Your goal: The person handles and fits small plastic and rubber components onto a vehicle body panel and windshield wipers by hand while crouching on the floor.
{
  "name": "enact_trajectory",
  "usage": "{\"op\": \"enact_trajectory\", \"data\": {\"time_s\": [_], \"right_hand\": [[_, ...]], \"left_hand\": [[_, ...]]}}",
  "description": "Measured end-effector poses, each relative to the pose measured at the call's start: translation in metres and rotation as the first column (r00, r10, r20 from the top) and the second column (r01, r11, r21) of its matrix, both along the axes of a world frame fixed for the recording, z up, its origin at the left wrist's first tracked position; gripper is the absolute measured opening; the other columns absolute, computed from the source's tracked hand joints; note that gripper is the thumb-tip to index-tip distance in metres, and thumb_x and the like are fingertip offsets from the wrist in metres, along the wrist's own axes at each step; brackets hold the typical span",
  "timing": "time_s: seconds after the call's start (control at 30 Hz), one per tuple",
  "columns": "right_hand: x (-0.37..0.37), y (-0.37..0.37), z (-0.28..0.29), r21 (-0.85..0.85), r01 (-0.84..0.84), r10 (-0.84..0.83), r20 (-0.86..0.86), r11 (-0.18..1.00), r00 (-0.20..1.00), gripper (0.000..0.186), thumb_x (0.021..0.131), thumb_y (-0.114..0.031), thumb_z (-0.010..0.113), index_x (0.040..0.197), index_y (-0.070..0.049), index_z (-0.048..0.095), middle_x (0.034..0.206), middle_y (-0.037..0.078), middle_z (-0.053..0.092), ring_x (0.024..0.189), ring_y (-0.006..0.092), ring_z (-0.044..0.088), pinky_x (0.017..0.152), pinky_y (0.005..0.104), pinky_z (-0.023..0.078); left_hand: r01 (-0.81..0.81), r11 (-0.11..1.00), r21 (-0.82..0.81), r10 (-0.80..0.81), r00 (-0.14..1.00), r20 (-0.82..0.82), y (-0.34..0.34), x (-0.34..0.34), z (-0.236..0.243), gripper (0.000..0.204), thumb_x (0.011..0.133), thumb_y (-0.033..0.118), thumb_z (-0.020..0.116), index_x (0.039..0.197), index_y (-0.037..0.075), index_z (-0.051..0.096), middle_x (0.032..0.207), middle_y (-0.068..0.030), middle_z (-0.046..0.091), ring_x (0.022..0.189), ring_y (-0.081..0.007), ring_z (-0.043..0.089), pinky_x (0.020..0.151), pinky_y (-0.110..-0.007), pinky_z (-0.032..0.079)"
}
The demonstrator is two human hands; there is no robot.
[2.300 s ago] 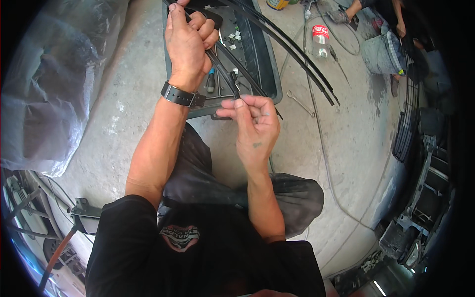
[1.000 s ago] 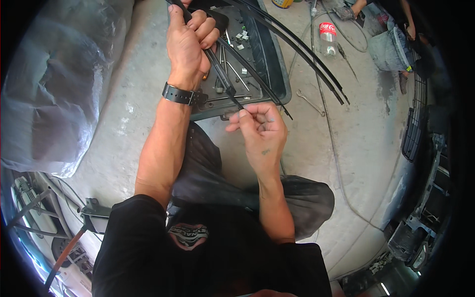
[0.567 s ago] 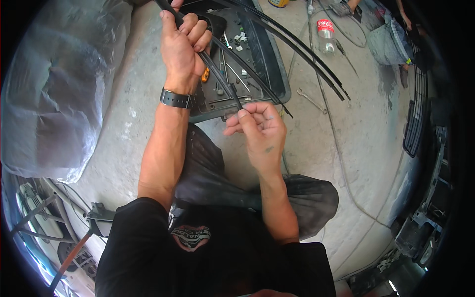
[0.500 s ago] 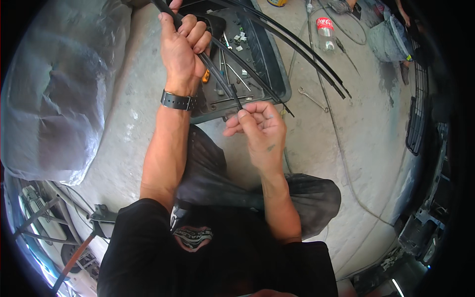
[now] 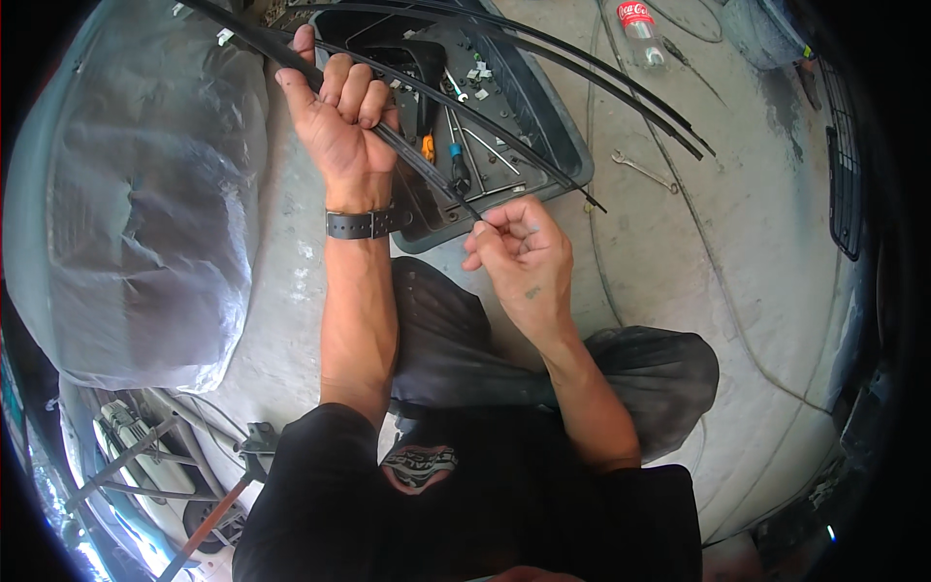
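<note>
Beneath the black strip (image 5: 418, 162), a cluttered tray (image 5: 550, 112)

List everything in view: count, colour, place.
Tray: one, dark grey, top centre.
Held strip: one, black, upper left to centre.
Other strips: three, black, crossing tray.
Clips: several, white, mostly in tray.
Rods: several, silver, in tray.
Handled tool: one, blue and black, in tray.
Small piece: one, orange, in tray.
Wrench: one, silver, right of tray.
Bottle: one, clear, red-labelled, upper right.
Grille: one, black, right edge.
Sheeting: one, translucent grey, left.
Frame: one, grey, lower left.
Floor: one, grey, underneath.
Wristband: one, black, left wrist.
Shirt: one, black, bottom.
Trousers: one pair, dark, lower centre.
Left hand: one, bare, gripping held strip.
Right hand: one, bare, at strip's end.
</note>
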State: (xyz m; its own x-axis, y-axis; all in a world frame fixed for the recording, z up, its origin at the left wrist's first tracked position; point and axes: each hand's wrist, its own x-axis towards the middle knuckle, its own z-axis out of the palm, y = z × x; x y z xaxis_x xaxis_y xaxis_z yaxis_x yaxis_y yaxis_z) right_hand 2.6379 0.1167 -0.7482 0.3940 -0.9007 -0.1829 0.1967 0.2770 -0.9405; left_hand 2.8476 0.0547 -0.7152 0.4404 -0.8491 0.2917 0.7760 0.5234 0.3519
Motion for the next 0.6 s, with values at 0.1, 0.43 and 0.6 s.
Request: {"op": "enact_trajectory", "data": {"time_s": [0.1, 0.43, 0.6], "right_hand": [[-0.001, 0.002, 0.003, -0.027, 0.01, -0.011, -0.044, 1.0, 0.999, 0.007, 0.091, -0.002, 0.062, 0.093, 0.002, 0.057, 0.079, 0.007, 0.066, 0.066, 0.0116, 0.067, 0.058, 0.0257, 0.054], [0.002, 0.008, -0.001, -0.03, 0.03, -0.03, 0.013, 0.999, 0.999, 0.01, 0.089, -0.001, 0.064, 0.09, 0.001, 0.055, 0.077, 0.007, 0.066, 0.063, 0.0131, 0.068, 0.056, 0.0273, 0.053], [0.003, 0.01, -0.006, -0.16, 0.076, -0.082, -0.035, 0.984, 0.996, 0.011, 0.087, 0.002, 0.064, 0.09, 0.001, 0.055, 0.077, 0.009, 0.067, 0.064, 0.0171, 0.07, 0.057, 0.0302, 0.054]], "left_hand": [[0.028, 0.999, -0.021, -0.028, 1.0, 0.001, 0.001, 0.004, 0.0, 0.053, 0.106, 0.051, 0.03, 0.124, 0.007, 0.053, 0.064, 0.0045, 0.032, 0.049, -0.006, 0.025, 0.041, -0.022, 0.025], [0.076, 0.996, -0.047, -0.079, 0.996, -0.052, 0.004, 0.007, 0.002, 0.062, 0.105, 0.055, 0.028, 0.125, 0.004, 0.057, 0.064, 0.004, 0.033, 0.048, -0.007, 0.025, 0.041, -0.022, 0.023], [0.065, 0.997, -0.039, -0.068, 0.995, -0.07, 0.004, 0.011, 0.001, 0.062, 0.105, 0.055, 0.028, 0.124, 0.003, 0.057, 0.063, 0.0039, 0.033, 0.048, -0.0069, 0.025, 0.041, -0.022, 0.022]]}}
